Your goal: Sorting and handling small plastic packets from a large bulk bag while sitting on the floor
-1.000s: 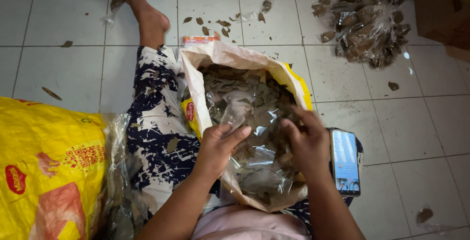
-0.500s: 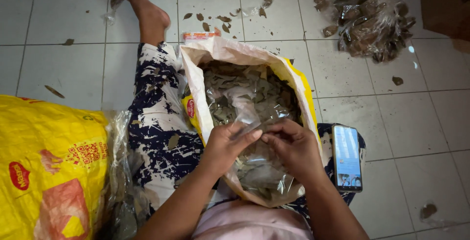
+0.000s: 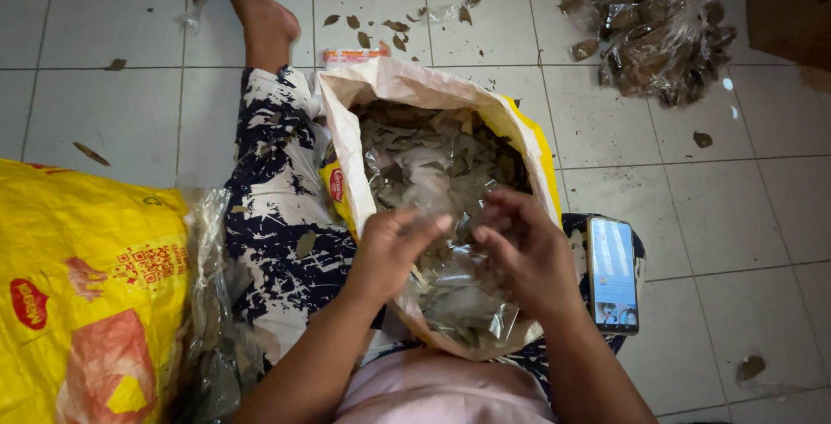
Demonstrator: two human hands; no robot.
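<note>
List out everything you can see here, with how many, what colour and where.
open sack: one, tan with a yellow side, on the lap, full of dried grey-brown leaves
clear plastic bag: one, see-through, over the sack's mouth, between both hands
yellow sack: one, yellow with red print, lower left on the floor
pile of filled clear bags: one pile, brown leaves inside, upper right
phone: one, screen lit, beside the right knee
loose leaves: several, brown, scattered on the floor
tiled floor: white
patterned leg: navy and white, stretched out, bare foot
left hand: on the clear bag
right hand: on the clear bag
</note>
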